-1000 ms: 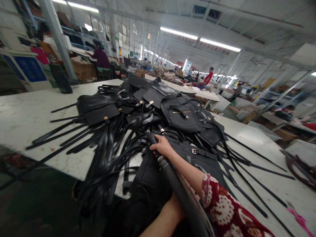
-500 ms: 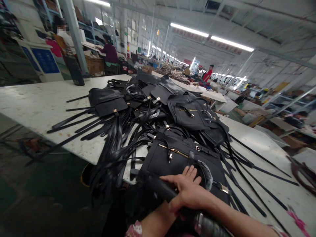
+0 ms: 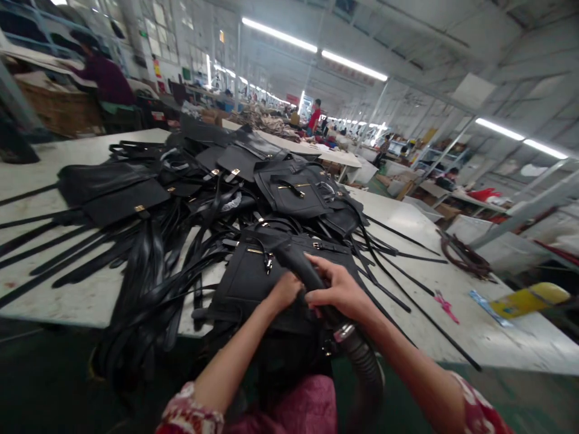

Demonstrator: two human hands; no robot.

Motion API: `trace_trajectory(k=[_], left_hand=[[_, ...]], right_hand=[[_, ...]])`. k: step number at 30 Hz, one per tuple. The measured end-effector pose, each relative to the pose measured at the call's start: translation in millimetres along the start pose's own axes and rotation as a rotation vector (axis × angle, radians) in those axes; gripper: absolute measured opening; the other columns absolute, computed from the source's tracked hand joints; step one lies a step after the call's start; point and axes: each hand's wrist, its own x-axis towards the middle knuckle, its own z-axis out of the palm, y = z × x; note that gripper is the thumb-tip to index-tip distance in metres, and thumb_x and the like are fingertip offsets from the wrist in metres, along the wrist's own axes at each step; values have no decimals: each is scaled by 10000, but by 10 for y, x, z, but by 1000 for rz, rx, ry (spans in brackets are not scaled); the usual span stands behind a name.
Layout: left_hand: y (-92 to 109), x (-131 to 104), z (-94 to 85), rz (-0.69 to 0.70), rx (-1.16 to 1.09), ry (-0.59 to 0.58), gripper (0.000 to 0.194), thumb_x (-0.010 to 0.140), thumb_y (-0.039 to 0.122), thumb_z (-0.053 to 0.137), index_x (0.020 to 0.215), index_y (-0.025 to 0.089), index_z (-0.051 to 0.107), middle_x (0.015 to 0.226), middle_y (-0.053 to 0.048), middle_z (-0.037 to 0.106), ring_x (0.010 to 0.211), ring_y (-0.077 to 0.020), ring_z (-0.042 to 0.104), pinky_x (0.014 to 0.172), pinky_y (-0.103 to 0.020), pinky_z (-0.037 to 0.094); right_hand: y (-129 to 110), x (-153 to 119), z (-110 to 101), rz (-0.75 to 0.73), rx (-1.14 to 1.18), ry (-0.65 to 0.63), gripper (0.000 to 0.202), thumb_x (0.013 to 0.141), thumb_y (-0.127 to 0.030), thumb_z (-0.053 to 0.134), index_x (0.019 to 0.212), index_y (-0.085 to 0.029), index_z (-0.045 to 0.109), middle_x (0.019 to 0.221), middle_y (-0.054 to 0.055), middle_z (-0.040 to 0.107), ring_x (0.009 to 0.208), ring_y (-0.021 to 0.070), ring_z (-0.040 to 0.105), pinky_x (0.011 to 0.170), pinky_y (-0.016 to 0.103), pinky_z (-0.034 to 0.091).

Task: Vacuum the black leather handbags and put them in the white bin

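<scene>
A black handbag (image 3: 244,274) lies in front of me at the table's near edge, with a gold zip and a small buckled tab on its front. My right hand (image 3: 339,289) is closed around a black hose nozzle (image 3: 296,262), whose tip points up and away over the bag. From its lower end, past a metal clamp, a ribbed hose (image 3: 364,358) hangs down. Just left of the nozzle, my left hand (image 3: 286,290) is closed low over the bag. Its fingers are partly hidden, and what they hold cannot be made out.
Black bags (image 3: 289,190) with long straps are heaped on the white table (image 3: 470,328). To the right lie pink snips (image 3: 446,306), a yellow bottle (image 3: 529,299) and a brown coil (image 3: 465,256). A person in red (image 3: 313,117) stands farther back; another in purple (image 3: 106,78) sits at left.
My view has swung right. The nozzle, earlier low under my spread right hand, is now raised and gripped over the bag. My left hand has come out from beneath the right.
</scene>
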Motion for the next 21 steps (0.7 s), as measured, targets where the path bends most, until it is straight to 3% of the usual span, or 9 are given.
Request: trace_trajectory(k=[2, 4, 6, 9, 12, 16, 21], left_hand=[[-20, 75, -240, -30, -44, 1, 412, 776, 222, 358, 1137, 105, 517, 1096, -94, 606, 1016, -195, 549, 909, -384, 416], [-46, 85, -431, -60, -40, 10, 433, 753, 213, 381, 1154, 99, 497, 1107, -102, 597, 1027, -191, 543, 915, -390, 412], [-72, 42, -531, -81, -10, 5, 405, 728, 219, 428, 1100, 108, 538, 1083, -95, 605, 1015, -194, 546, 920, -391, 409], [-104, -57, -523, -78, 54, 1, 350, 710, 214, 467, 1034, 154, 584, 1090, -62, 587, 1037, -188, 521, 961, -385, 372], [-122, -138, -438, -35, 158, 16, 316, 719, 198, 460, 1001, 192, 603, 1127, -40, 551, 1086, -181, 476, 1006, -377, 313], [-124, -169, -385, 31, 347, -8, 288, 737, 200, 433, 961, 200, 615, 1159, -42, 520, 1093, -176, 470, 985, -353, 337], [-79, 90, -442, -8, 442, 13, 265, 741, 244, 426, 933, 199, 603, 1029, -28, 579, 978, -171, 533, 910, -329, 407]], right_hand=[[109, -307, -301, 19, 59, 97, 758, 591, -154, 646, 1288, -226, 357, 765, -5, 570, 464, 120, 524, 406, 226, 444], [291, -601, -440, 105, 105, 112, 762, 584, -126, 636, 1286, -218, 357, 753, -7, 573, 457, 125, 528, 384, 221, 443], [507, -840, -427, 191, 146, 49, 771, 566, -93, 625, 1283, -222, 373, 780, -4, 584, 459, 114, 518, 378, 206, 439], [798, -1030, -243, 250, 181, -22, 766, 516, -44, 633, 1238, -226, 453, 846, -6, 594, 480, 76, 481, 380, 154, 403], [970, -998, -57, 249, 232, 30, 786, 481, -28, 648, 1226, -203, 471, 832, -14, 597, 500, 67, 468, 396, 140, 382], [1008, -774, 28, 174, 333, 123, 793, 479, -36, 672, 1232, -160, 458, 761, -13, 608, 514, 76, 500, 446, 156, 409], [1039, -438, 91, 97, 420, 119, 845, 485, -86, 679, 1273, -204, 398, 804, -6, 611, 414, 79, 511, 368, 183, 434]])
